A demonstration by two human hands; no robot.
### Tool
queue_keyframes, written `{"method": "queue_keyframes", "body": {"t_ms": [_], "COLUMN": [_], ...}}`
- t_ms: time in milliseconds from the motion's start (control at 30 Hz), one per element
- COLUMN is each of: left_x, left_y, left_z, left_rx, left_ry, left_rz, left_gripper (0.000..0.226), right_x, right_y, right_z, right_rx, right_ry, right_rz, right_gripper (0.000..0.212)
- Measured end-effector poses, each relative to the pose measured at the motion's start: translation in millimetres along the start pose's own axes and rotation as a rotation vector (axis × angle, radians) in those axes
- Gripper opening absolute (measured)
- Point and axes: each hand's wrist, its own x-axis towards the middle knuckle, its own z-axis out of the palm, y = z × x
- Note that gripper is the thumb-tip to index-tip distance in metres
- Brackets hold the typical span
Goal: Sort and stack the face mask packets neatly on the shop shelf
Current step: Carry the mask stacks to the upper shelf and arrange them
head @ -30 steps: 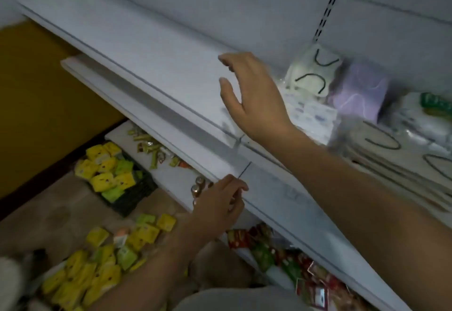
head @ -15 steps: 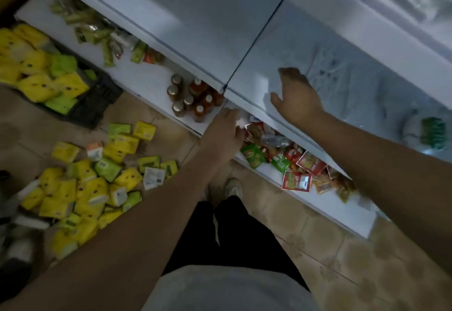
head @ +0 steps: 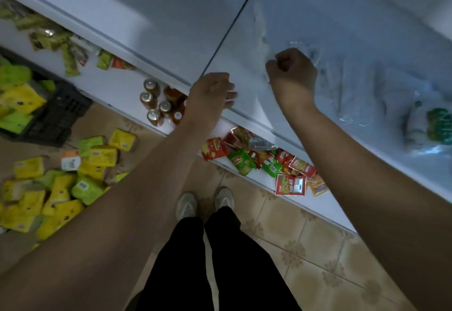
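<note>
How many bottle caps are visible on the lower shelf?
4 silver caps: far, left, right, near. More bottles may hide behind the left hand.

Head camera looks steeply down, close over shelf.

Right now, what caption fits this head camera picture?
Right hand curls on clear plastic mask packets on the white shelf; left hand touches its edge.

mask packets on upper shelf | bottles on shelf below
</note>
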Motion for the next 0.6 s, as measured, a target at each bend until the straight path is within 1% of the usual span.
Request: {"method": "queue_keyframes", "body": {"t_ms": [33, 67, 100, 133, 167, 200, 233, 267, 300, 333, 367, 400, 433, 467, 500, 533, 567, 600], "left_x": [3.2, 5.0, 10.7, 13.9, 17.8, 23.9, 29.0, 33.6, 37.5, 35.1, 31.7, 28.2, 25.6, 23.9, 22.9, 22.9, 19.9, 18.3], "left_y": [8.2, 14.3, 14.5, 14.3, 11.9, 9.4, 7.4, 4.4, 0.3, 1.2, 0.3, -1.6, -4.8, -9.1, -13.4, -17.8, -20.0, -21.1], "left_z": [5.5, 11.8, 14.1, 15.4, 16.9, 16.0, 13.4, 11.6, 11.1, 14.2, 17.8, 21.8, 24.3, 26.1, 27.4, 28.9, 32.1, 35.4], "left_rx": [-0.047, -0.028, 0.052, 0.125, 0.161, 0.184, 0.188, 0.210, 0.235, 0.274, 0.293, 0.299, 0.311, 0.324, 0.326, 0.321, 0.311, 0.298], "left_ry": [-0.005, -0.016, -0.029, -0.039, -0.030, -0.019, 0.032, 0.074, 0.097, 0.095, 0.095, 0.098, 0.115, 0.132, 0.142, 0.153, 0.156, 0.143], "left_rz": [-0.097, -0.150, -0.152, -0.123, -0.086, -0.073, -0.073, -0.073, -0.074, -0.080, -0.079, -0.071, -0.071, -0.066, -0.063, -0.061, -0.056, -0.046], "left_gripper": [0.019, 0.028, 0.032, 0.033, 0.034, 0.037, 0.041, 0.043, 0.040, 0.032, 0.021, 0.009, 0.012, 0.021, 0.025, 0.025, 0.024, 0.022], "right_x": [-11.0, -23.5, -33.7, -40.2, -42.9, -42.2, -35.0, -23.3, -8.8, 3.8, 14.4, 19.5, 19.5, 15.5, 8.0, -0.9, -11.8, -21.2], "right_y": [-2.8, -5.0, -3.5, 1.9, 8.4, 15.1, 24.8, 37.8, 53.5, 67.9, 82.6, 94.3, 102.0, 107.4, 111.0, 113.2, 109.2, 103.0], "right_z": [-3.9, -9.0, -12.2, -14.4, -16.4, -19.6, -21.5, -25.1, -30.0, -35.1, -37.7, -38.1, -35.7, -30.9, -24.0, -16.5, -13.6, -14.5], "right_rx": [0.240, 0.447, 0.604, 0.689, 0.685, 0.613, 0.449, 0.221, -0.065, -0.318, -0.488, -0.598, -0.651, -0.679, -0.680, -0.643, -0.561, -0.443], "right_ry": [-0.056, -0.146, -0.249, -0.332, -0.367, -0.345, -0.262, -0.146, -0.011, 0.062, 0.053, 0.015, -0.011, 0.011, 0.089, 0.200, 0.319, 0.409], "right_rz": [0.077, 0.163, 0.237, 0.282, 0.293, 0.265, 0.198, 0.120, 0.046, 0.009, 0.017, 0.027, 0.004, -0.056, -0.141, -0.210, -0.241, -0.224], "right_gripper": [0.008, 0.013, 0.018, 0.023, 0.027, 0.029, 0.027, 0.024, 0.030, 0.045, 0.056, 0.061, 0.059, 0.051, 0.041, 0.030, 0.023, 0.020]}}
